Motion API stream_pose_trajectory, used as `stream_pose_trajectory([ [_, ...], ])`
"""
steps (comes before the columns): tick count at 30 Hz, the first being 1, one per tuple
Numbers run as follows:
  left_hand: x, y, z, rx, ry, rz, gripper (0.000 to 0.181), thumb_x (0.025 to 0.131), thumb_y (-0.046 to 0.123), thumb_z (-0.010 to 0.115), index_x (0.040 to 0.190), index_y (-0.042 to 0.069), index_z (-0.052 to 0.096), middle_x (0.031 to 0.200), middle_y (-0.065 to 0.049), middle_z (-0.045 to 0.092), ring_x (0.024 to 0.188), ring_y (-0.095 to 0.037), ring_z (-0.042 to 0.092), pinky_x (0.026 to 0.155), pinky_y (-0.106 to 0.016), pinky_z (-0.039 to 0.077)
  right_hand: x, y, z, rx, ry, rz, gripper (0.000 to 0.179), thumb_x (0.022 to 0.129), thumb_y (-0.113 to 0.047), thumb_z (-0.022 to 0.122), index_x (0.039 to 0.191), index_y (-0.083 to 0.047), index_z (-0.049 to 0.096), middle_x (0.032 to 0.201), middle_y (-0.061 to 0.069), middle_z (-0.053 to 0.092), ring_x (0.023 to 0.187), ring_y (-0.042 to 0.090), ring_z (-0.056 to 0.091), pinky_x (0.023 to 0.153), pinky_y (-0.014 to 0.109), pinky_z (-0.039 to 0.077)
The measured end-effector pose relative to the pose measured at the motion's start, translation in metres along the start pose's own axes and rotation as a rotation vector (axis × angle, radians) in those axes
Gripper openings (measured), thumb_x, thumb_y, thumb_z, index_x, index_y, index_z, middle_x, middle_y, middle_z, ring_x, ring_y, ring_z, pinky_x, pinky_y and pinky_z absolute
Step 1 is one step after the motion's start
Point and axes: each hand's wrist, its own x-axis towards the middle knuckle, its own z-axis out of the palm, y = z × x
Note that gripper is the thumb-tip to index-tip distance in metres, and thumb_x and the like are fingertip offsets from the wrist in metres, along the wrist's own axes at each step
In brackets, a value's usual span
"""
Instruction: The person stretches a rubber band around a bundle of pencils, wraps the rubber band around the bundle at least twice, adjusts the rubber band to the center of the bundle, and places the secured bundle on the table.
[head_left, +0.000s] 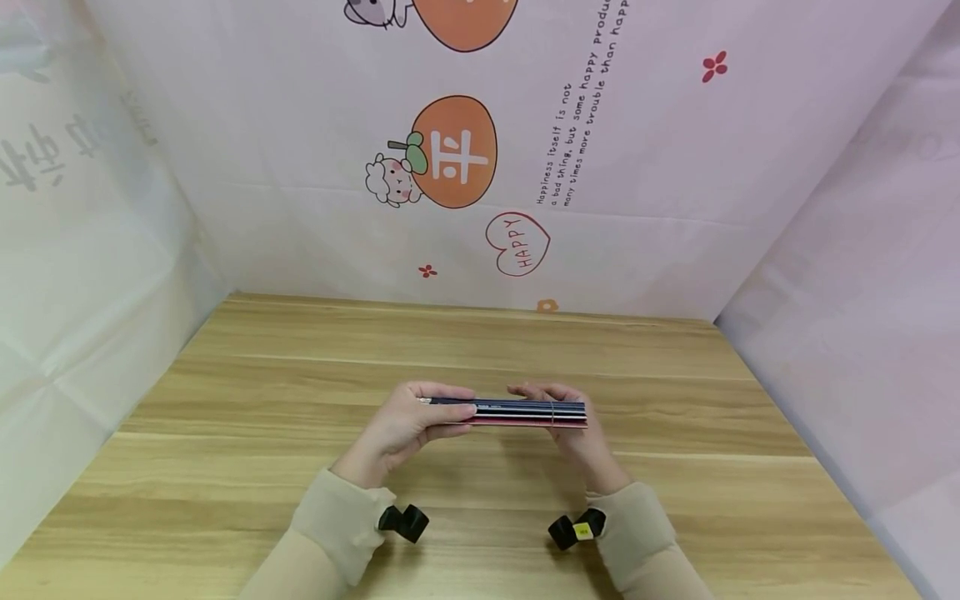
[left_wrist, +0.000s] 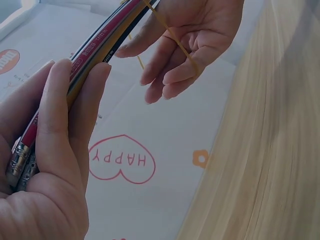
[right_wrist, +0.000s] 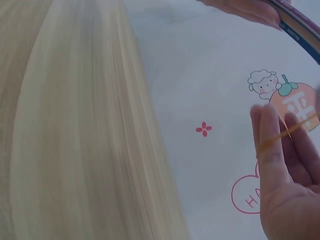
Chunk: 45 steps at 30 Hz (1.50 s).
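Note:
A bundle of pencils, dark, white and pinkish-red, lies level across the head view, raised above the table. My left hand grips it near its left end, fingers and thumb round the shafts. Metal ferrules with erasers stick out by the left palm. A thin yellow rubber band runs from the far part of the bundle to my right hand. It is stretched over that hand's fingers, which look fairly straight in the right wrist view. Part of the band is hidden behind the pencils.
A wood-grain table lies under both hands. White printed cloth hangs behind it and along both sides. Black wrist cameras are strapped over the beige sleeves.

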Motion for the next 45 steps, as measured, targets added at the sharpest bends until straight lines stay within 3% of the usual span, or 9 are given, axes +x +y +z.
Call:
stream_pose_trajectory([
  [3, 0.0, 0.0, 0.001, -0.001, 0.004, -0.011, 0.034, 0.086, -0.01, 0.068, 0.12, -0.013, 0.063, 0.116, -0.022, 0.064, 0.091, -0.022, 0.072, 0.082, -0.025, 0.063, 0.001, -0.002, 0.005, -0.012, 0.1, 0.078, 0.024, 0.103, -0.028, 0.056, 0.104, -0.014, 0.075, 0.111, -0.002, 0.074, 0.103, 0.009, 0.069, 0.085, 0.02, 0.061],
  [7, 0.0, 0.0, 0.003, -0.017, 0.019, -0.008, 0.041, 0.087, -0.009, 0.068, 0.125, -0.016, 0.058, 0.119, -0.022, 0.063, 0.092, -0.021, 0.072, 0.082, -0.025, 0.063, 0.003, -0.001, 0.01, 0.039, 0.114, 0.087, 0.036, 0.107, -0.032, 0.045, 0.109, -0.01, 0.073, 0.113, 0.0, 0.073, 0.105, 0.01, 0.069, 0.089, 0.022, 0.06],
  [11, -0.001, 0.001, 0.006, -0.051, 0.037, 0.008, 0.047, 0.088, -0.007, 0.068, 0.131, -0.018, 0.052, 0.122, -0.022, 0.062, 0.091, -0.02, 0.073, 0.082, -0.023, 0.062, 0.003, 0.003, 0.016, 0.23, 0.116, 0.046, 0.044, 0.11, -0.03, 0.032, 0.112, -0.012, 0.072, 0.114, 0.0, 0.073, 0.105, 0.009, 0.07, 0.093, 0.022, 0.059],
  [14, -0.001, 0.0, 0.009, -0.103, 0.059, 0.026, 0.036, 0.089, -0.008, 0.066, 0.124, -0.011, 0.061, 0.12, -0.022, 0.062, 0.089, -0.02, 0.074, 0.081, -0.023, 0.062, 0.003, 0.004, 0.021, 0.399, 0.144, 0.007, 0.046, 0.11, -0.03, 0.029, 0.11, -0.015, 0.072, 0.115, 0.003, 0.074, 0.105, 0.011, 0.07, 0.094, 0.023, 0.058],
  [20, 0.002, -0.006, 0.017, -0.247, 0.106, 0.081, 0.026, 0.091, -0.012, 0.06, 0.094, 0.007, 0.077, 0.111, -0.019, 0.065, 0.086, -0.022, 0.075, 0.08, -0.021, 0.062, 0.003, 0.005, 0.031, 0.528, 0.254, -0.023, 0.044, 0.107, -0.036, 0.035, 0.114, -0.013, 0.071, 0.119, 0.005, 0.072, 0.108, 0.012, 0.069, 0.095, 0.024, 0.059],
  [26, 0.004, -0.013, 0.026, -0.351, 0.167, 0.092, 0.027, 0.091, -0.013, 0.059, 0.088, 0.007, 0.077, 0.105, -0.018, 0.067, 0.083, -0.025, 0.075, 0.078, -0.02, 0.062, 0.005, 0.006, 0.036, 0.576, 0.466, -0.031, 0.039, 0.1, -0.043, 0.046, 0.121, -0.016, 0.063, 0.121, 0.002, 0.07, 0.102, 0.014, 0.071, 0.089, 0.021, 0.06],
  [29, 0.004, -0.015, 0.028, -0.386, 0.18, 0.091, 0.028, 0.092, -0.014, 0.058, 0.087, 0.007, 0.077, 0.106, -0.019, 0.066, 0.082, -0.025, 0.076, 0.077, -0.018, 0.062, 0.006, 0.007, 0.037, 0.58, 0.521, -0.107, 0.04, 0.097, -0.042, 0.049, 0.125, -0.016, 0.06, 0.126, 0.004, 0.067, 0.103, 0.019, 0.071, 0.09, 0.023, 0.06],
  [36, 0.002, -0.01, 0.026, -0.388, 0.212, 0.097, 0.027, 0.092, -0.013, 0.058, 0.088, 0.007, 0.075, 0.105, -0.018, 0.067, 0.082, -0.026, 0.075, 0.075, -0.018, 0.062, 0.003, 0.012, 0.026, 0.353, 0.394, -0.379, 0.039, 0.102, -0.018, 0.052, 0.14, -0.01, 0.054, 0.14, 0.006, 0.058, 0.117, 0.022, 0.066, 0.106, 0.029, 0.052],
  [45, 0.0, -0.002, 0.017, -0.254, 0.23, 0.127, 0.022, 0.089, -0.011, 0.065, 0.094, 0.006, 0.076, 0.099, -0.017, 0.07, 0.079, -0.026, 0.076, 0.075, -0.022, 0.063, 0.002, 0.003, 0.007, -0.022, 0.305, -0.44, 0.052, 0.094, -0.001, 0.062, 0.144, -0.004, 0.049, 0.142, 0.001, 0.058, 0.124, 0.017, 0.061, 0.101, 0.023, 0.054],
])
